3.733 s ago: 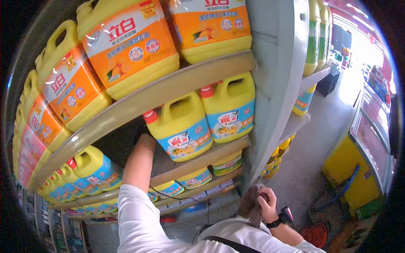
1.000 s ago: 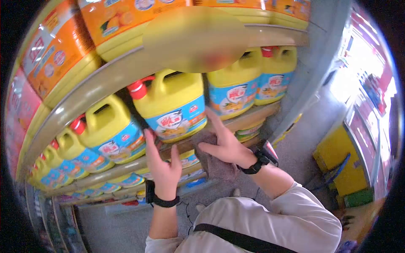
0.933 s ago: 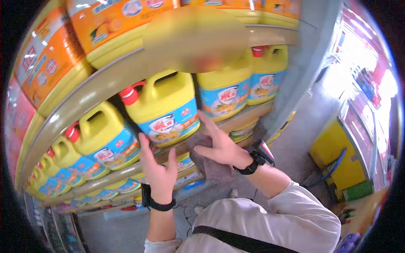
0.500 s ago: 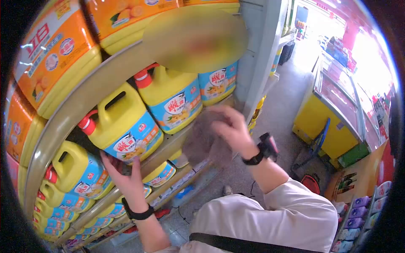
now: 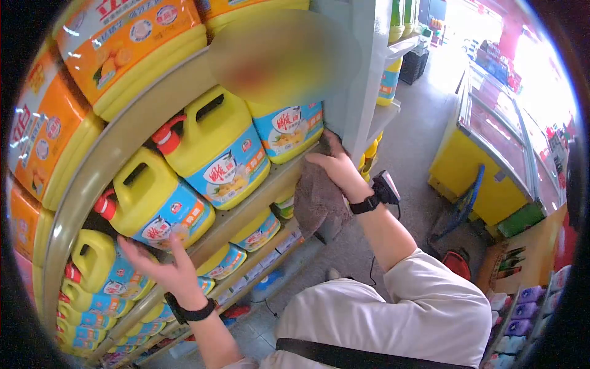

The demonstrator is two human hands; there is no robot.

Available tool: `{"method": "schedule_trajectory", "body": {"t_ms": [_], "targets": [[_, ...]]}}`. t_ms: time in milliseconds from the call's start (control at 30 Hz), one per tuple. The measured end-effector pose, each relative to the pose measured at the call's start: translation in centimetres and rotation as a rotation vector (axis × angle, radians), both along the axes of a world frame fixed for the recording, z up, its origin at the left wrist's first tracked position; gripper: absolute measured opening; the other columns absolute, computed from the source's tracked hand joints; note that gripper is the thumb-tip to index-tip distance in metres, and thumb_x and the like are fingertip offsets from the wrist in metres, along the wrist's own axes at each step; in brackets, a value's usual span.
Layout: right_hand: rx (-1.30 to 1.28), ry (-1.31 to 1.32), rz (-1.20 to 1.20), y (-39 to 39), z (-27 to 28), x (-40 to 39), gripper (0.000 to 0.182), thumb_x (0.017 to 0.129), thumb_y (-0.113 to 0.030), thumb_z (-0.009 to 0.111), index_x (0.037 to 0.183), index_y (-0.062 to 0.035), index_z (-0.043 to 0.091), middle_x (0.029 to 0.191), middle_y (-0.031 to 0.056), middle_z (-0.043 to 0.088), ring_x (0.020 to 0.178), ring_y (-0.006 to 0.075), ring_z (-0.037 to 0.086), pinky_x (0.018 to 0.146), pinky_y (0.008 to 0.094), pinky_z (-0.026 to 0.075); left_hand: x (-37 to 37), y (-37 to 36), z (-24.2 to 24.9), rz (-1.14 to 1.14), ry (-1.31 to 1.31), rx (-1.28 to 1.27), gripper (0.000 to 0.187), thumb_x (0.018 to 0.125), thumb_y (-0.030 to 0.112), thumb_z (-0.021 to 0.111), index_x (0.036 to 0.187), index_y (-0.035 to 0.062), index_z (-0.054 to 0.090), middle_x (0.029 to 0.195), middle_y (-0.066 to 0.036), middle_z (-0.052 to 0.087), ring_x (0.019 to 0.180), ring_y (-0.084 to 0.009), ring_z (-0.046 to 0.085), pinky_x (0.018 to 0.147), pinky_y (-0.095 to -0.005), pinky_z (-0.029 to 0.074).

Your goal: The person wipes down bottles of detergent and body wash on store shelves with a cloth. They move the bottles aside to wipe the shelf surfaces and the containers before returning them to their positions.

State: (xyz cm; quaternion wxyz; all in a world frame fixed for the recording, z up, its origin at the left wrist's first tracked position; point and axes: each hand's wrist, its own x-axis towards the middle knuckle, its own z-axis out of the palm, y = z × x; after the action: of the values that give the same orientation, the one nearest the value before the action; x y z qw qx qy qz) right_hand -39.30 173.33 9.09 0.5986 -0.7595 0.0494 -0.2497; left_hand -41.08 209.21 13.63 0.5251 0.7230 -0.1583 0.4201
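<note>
Wiping the shelf edge [image 5: 279, 178]: right hand [image 5: 335, 169] presses the brown cloth [image 5: 316, 203] down, fingers pinching it; left hand [image 5: 163, 264], fingers spread, steadies a detergent jug [image 5: 157, 206]. Keep the cloth flat.

Glossy yellow plastic on the jugs [image 5: 215, 144], with slick printed labels and shiny red caps. Smooth, painted, matt grey on the shelf [image 5: 270, 184]. Soft, fuzzy, matt grey-brown cloth [image 5: 316, 203] under the right hand [image 5: 335, 169].

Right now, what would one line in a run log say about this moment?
left hand: open, at yellow jug base | right hand: presses brown cloth on shelf edge | scene: shop aisle
</note>
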Motion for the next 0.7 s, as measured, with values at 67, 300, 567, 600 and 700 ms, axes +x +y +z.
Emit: {"method": "schedule_trajectory", "body": {"t_ms": [67, 300, 567, 600, 700], "targets": [[0.094, 0.048, 0.015, 0.6, 1.2, -0.5, 0.084, 0.077, -0.021, 0.073, 0.146, 0.0025, 0.031, 0.145, 0.0202, 0.040, 0.140, 0.0275, 0.030, 0.115, 0.0330, 0.023, -2.1, -1.2, 2.0, 0.450, -0.414, 0.539, 0.068, 0.088, 0.019, 0.069, 0.142, -0.0013, 0.034, 0.143, -0.023, 0.035, 0.129, -0.0354, 0.040, 0.109, -0.0467, 0.033], [0.106, -0.085, 0.095, -0.1, -0.9, 0.4, 0.085, 0.076, -0.015, 0.074, 0.146, 0.0043, 0.029, 0.144, 0.0200, 0.042, 0.135, 0.0279, 0.037, 0.112, 0.0328, 0.029, 1.0, -16.6, 12.5, 0.074, -0.344, 1.070, 0.064, 0.076, 0.029, 0.074, 0.130, 0.0050, 0.052, 0.128, -0.018, 0.054, 0.118, -0.0383, 0.052, 0.101, -0.0502, 0.041], [-0.063, 0.017, 0.023, -0.5, -1.1, 0.2, 0.094, 0.072, -0.016, 0.075, 0.148, 0.0061, 0.024, 0.150, 0.0233, 0.033, 0.144, 0.0306, 0.023, 0.118, 0.0342, 0.018, 8.4, -21.8, 13.6, 0.103, -0.116, 1.156, 0.077, 0.075, 0.039, 0.076, 0.143, 0.0266, 0.043, 0.136, -0.015, 0.052, 0.125, -0.0349, 0.050, 0.102, -0.0489, 0.042], [-0.121, 0.014, 0.013, -0.5, -1.1, 0.2, 0.095, 0.072, -0.017, 0.076, 0.148, 0.0054, 0.024, 0.150, 0.0236, 0.033, 0.144, 0.0307, 0.023, 0.118, 0.0343, 0.018, 9.6, -21.3, 13.5, 0.037, -0.113, 1.151, 0.078, 0.075, 0.041, 0.076, 0.144, 0.0304, 0.042, 0.138, -0.014, 0.052, 0.126, -0.0342, 0.050, 0.101, -0.0489, 0.043], [-0.105, -0.017, 0.078, -0.7, -1.4, 0.6, 0.096, 0.071, -0.019, 0.076, 0.149, 0.0031, 0.025, 0.150, 0.0233, 0.034, 0.144, 0.0300, 0.023, 0.118, 0.0342, 0.018, 10.3, -20.6, 13.1, -0.006, -0.211, 1.130, 0.080, 0.074, 0.043, 0.077, 0.144, 0.0301, 0.041, 0.133, -0.014, 0.056, 0.122, -0.0343, 0.054, 0.098, -0.0488, 0.045]]}}
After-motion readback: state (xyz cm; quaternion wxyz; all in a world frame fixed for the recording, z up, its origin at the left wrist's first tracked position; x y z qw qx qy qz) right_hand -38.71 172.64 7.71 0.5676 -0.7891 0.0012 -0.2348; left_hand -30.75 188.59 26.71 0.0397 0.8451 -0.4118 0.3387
